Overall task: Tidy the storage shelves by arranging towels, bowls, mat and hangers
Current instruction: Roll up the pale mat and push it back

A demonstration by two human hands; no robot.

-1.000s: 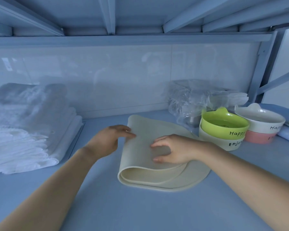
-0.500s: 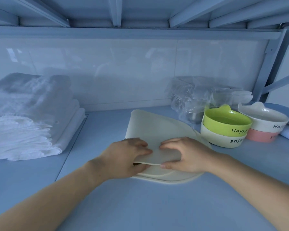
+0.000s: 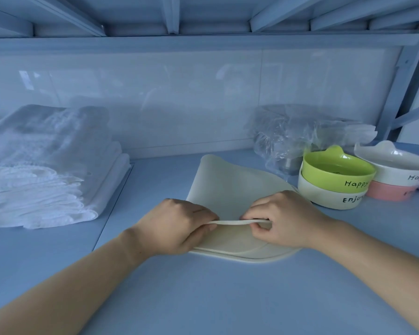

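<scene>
Both hands have closed on the near fold of the mat. A second ago our left hand held its left edge and our right hand lay flat on top. We now record the left hand (image 3: 177,226) and right hand (image 3: 283,221) side by side. Their fingers (image 3: 259,229) are curled and pinch the folded edge of the mat (image 3: 230,187), which is drawn into a thin raised strip between them. The mat lies mid-shelf, doubled over itself, with its far flap curving upward.

Containers: a green bowl (image 3: 336,174) marked "Happy" sits nested in a cream bowl (image 3: 329,197), just beside the mat's right edge. To their right, a white bowl (image 3: 392,165) sits nested in a pink bowl (image 3: 390,191). Behind them, a crumpled clear bag (image 3: 295,131) holds something greyish that we cannot identify.

Materials: the mat is smooth, pale cream and pliable, with a rounded outline. The bowls are glossy, with ear-like tabs on their rims. White, fluffy towels (image 3: 41,170) are folded and stacked at the left.

Surface: the shelf (image 3: 203,298) is smooth and blue. A glossy pale wall (image 3: 179,97) stands behind it, blue beams (image 3: 172,15) run overhead, and a slanted post (image 3: 402,93) stands at the right.
</scene>
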